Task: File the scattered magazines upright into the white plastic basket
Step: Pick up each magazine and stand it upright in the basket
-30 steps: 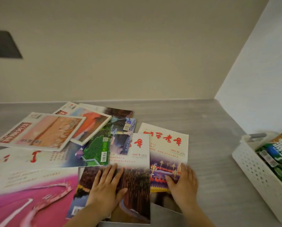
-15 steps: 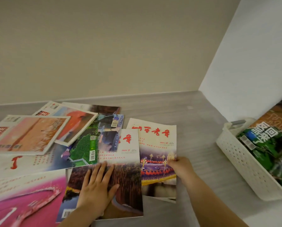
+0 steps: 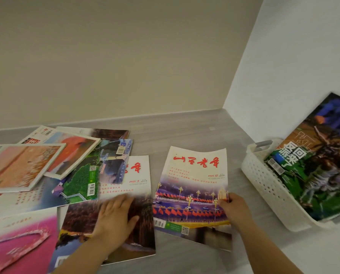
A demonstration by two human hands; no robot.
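Bare left hand (image 3: 115,216), bare right hand (image 3: 234,208); forearms bare as far as frame shows; fingers slender.

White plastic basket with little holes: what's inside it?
A magazine with a dark green cover leans tilted inside the white perforated plastic basket, sticking out above its rim. Whatever is behind or under that magazine is hidden.

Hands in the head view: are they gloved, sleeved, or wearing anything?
Left hand and right hand are bare: no gloves, no rings that I can make out, though the left is motion-blurred. Left forearm and right forearm show no sleeves, watch or bands.
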